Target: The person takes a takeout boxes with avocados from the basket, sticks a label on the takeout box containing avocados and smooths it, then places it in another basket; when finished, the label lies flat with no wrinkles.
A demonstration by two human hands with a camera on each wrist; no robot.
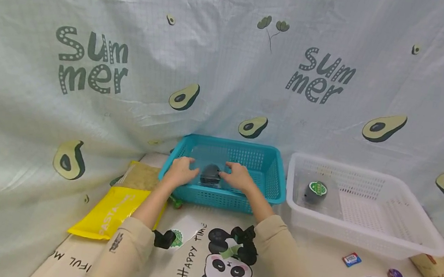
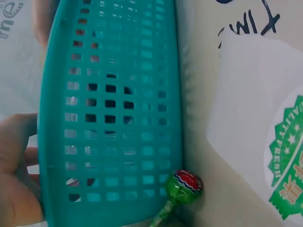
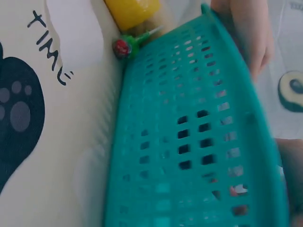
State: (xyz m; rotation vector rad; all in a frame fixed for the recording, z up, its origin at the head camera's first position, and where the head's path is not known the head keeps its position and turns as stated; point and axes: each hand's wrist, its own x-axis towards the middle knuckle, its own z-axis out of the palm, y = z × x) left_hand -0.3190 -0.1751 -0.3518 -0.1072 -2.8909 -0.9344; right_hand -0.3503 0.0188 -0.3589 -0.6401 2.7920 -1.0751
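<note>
Inside a teal basket [image 1: 255, 202] lies a clear plastic package [image 1: 207, 153] with a dark item [image 1: 211, 174] in its lower part. My left hand [image 1: 180, 171] is at the package's left side, thumb and forefinger spread apart. On the opposite side, my right hand [image 1: 239, 176] reaches in over the basket, its thumb close to the dark item. Whether either hand touches the plastic is hard to see. In both wrist views the basket wall [image 2: 109, 142] hides part of the hands.
A white basket [image 1: 361, 227] on the right holds a clear package with a dark, green-labelled item [image 1: 316, 191]. A yellow pasta bag [image 1: 113, 213] lies left. A green lollipop [image 2: 184, 187] sits against the teal basket. A small packet [image 1: 351, 260] and purple lollipop [image 1: 398, 275] lie front right.
</note>
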